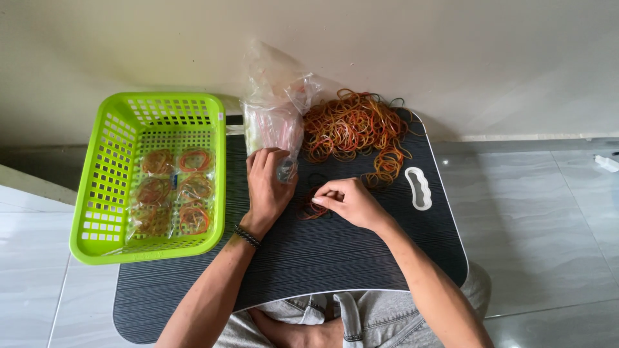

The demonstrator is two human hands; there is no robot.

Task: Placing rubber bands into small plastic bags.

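My left hand (265, 188) rests on a dark striped lap table (335, 258), its fingers on the lower end of a clear plastic bag (274, 119) filled with small packets. My right hand (348, 201) pinches a few rubber bands (312, 210) lying in a small bunch on the table just in front of it. A big heap of orange, yellow and red rubber bands (353, 129) lies at the far edge of the table. I wear a dark bracelet (247, 236) on my left wrist.
A lime green plastic basket (103, 187) on the table's left side holds several small clear bags of rubber bands (174, 192). A white handle slot (418, 188) sits at the table's right. A wall stands close behind; grey floor tiles surround the table.
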